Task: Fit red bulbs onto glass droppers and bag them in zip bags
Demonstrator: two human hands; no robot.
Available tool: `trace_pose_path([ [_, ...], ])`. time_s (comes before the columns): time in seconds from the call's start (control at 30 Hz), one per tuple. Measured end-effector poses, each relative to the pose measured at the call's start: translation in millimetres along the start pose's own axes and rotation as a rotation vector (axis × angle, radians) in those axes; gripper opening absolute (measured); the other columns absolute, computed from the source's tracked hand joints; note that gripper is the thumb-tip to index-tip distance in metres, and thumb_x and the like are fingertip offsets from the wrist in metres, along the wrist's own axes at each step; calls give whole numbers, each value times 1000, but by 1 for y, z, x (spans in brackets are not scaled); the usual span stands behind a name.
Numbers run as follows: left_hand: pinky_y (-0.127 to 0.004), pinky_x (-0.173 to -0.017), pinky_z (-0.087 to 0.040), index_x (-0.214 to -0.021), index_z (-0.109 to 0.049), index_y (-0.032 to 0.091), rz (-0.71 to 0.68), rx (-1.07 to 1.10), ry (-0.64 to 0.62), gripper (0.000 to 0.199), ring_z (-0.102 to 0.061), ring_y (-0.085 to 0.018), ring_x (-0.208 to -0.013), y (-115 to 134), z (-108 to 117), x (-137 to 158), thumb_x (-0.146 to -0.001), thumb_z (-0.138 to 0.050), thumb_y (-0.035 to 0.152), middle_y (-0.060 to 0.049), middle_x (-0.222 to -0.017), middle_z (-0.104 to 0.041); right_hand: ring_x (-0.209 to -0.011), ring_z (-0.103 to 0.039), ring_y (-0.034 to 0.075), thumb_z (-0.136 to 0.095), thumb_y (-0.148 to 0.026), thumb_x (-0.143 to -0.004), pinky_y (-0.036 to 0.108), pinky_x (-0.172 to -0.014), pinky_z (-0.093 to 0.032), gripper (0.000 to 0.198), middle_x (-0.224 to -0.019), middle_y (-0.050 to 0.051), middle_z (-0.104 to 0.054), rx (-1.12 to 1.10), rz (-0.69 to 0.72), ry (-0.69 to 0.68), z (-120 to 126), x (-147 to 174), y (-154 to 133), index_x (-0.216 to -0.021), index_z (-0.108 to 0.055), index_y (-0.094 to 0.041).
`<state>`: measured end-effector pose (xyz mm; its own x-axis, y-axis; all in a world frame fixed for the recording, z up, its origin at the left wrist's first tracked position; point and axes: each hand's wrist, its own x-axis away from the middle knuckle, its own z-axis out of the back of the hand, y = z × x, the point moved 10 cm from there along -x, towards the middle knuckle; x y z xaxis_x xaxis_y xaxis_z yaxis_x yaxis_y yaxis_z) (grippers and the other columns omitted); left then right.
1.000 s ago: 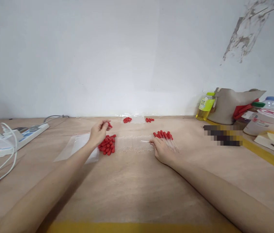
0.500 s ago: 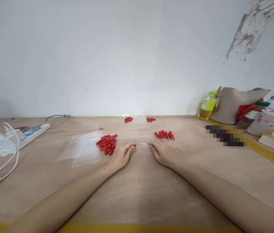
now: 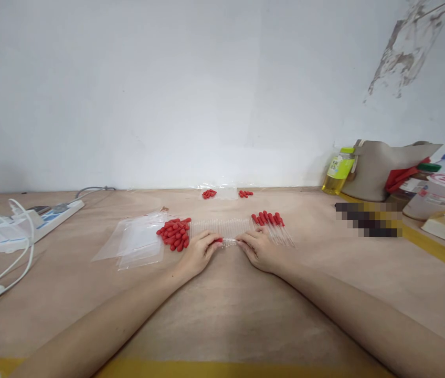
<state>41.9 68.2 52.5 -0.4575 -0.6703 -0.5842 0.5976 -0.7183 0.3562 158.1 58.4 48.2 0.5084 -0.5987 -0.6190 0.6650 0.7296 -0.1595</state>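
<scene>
My left hand [image 3: 199, 251] pinches a red rubber bulb [image 3: 220, 240], its open end toward the right. Between finger and thumb, my right hand [image 3: 261, 250] holds a thin clear dropper tube [image 3: 230, 240], lying level with its left end at the bulb. Whether the tube is inside the bulb is too small to tell. Behind both hands lies a row of clear tubes [image 3: 222, 227]. A heap of red bulbs [image 3: 173, 233] is left of my left hand. Beyond my right hand lie several droppers with red bulbs fitted [image 3: 268, 218].
Flat clear plastic bags [image 3: 138, 247] lie at the left. Bagged red bulbs [image 3: 209, 194] rest by the wall. A power strip [image 3: 59, 218] with white cables is far left. At the right stand a yellow drink bottle [image 3: 338, 173], a grey bag [image 3: 374, 170] and a plastic cup [image 3: 429, 202].
My right hand has brought the tube left and slightly down, so its end now meets the bulb in my left hand. The left hand has barely moved.
</scene>
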Motion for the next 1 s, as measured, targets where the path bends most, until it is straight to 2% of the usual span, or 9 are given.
trace_pose_path([
  [0.3,-31,-75,-39,-90,-59,18,-208,-179,-85,19,-52,-17,-77,21,-8,6,-89,-42,26,-4,-81,-61,-72,-54,11,-40,-21,-87,32,-80,-24,24,-80,1,-65,26,57,-48,-4,-2,4,-94,-63,-24],
  [0.43,-31,-75,-39,-89,-58,17,-219,-216,-101,20,-52,-16,-74,22,-13,7,-90,-39,25,-3,-79,-60,-71,-52,13,-42,-17,-85,34,-79,-23,25,-78,3,-65,89,81,-33,-3,0,2,-95,-64,-24],
  [0.57,-30,-75,-38,-88,-57,17,-203,-232,-112,20,-51,-16,-74,19,-15,7,-89,-40,27,-4,-78,-59,-65,-50,12,-41,-19,-85,33,-74,-22,24,-72,2,-64,135,77,-27,-1,2,-4,-87,-64,-22],
  [0.7,-30,-76,-38,-86,-56,17,-196,-211,-130,19,-50,-16,-75,19,-15,7,-89,-40,27,-3,-77,-57,-61,-49,11,-38,-22,-87,31,-72,-22,25,-72,1,-65,103,46,-65,-3,2,-8,-81,-62,-21],
  [1.0,-32,-77,-36,-89,-56,17,-282,-217,-186,21,-51,-16,-75,28,-20,7,-89,-36,24,-4,-76,-55,-57,-49,11,-37,-25,-87,30,-72,-26,27,-68,-1,-65,2,-37,-163,-14,0,-8,-71,-59,-20],
])
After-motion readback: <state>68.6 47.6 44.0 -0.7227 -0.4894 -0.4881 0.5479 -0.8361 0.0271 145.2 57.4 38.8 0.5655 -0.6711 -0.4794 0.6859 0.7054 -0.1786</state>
